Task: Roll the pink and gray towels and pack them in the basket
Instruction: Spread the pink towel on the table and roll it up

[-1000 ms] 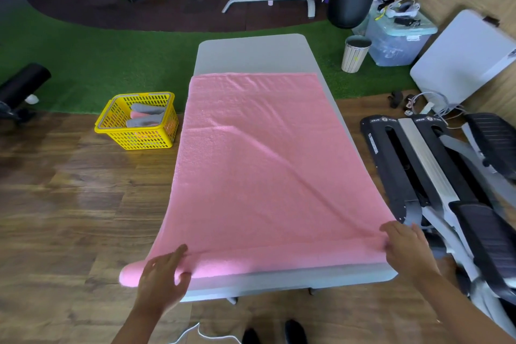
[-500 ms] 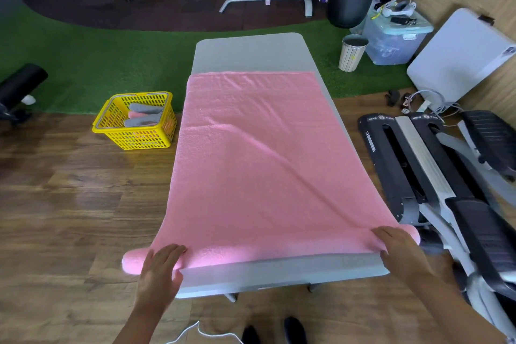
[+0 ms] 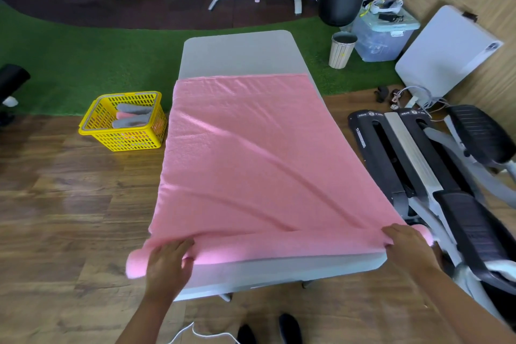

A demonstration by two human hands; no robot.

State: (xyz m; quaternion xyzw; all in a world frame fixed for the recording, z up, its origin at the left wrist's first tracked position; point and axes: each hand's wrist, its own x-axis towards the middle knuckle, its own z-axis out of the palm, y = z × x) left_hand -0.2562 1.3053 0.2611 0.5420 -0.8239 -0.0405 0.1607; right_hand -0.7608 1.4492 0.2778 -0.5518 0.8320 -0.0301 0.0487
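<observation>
A large pink towel (image 3: 251, 153) lies spread over a grey table (image 3: 237, 50), with its near edge rolled into a thick tube. My left hand (image 3: 167, 262) presses on the left end of that roll, fingers curled over it. Over at the right end, my right hand (image 3: 407, 246) grips the roll in the same way. Both ends of the roll stick out past the table's sides. On the floor to the left stands a yellow basket (image 3: 92, 131) holding rolled gray towels (image 3: 131, 121) and a pink roll between them.
Black exercise machines (image 3: 418, 170) stand close along the table's right side. A bin (image 3: 340, 50), a clear storage box (image 3: 382, 36) and a folded white table (image 3: 444, 56) sit at the back right. Green turf and gym benches lie beyond. My feet show below.
The roll at the near edge has grown thicker and moved away from me. The towel's far edge has slid toward me, baring more grey table.
</observation>
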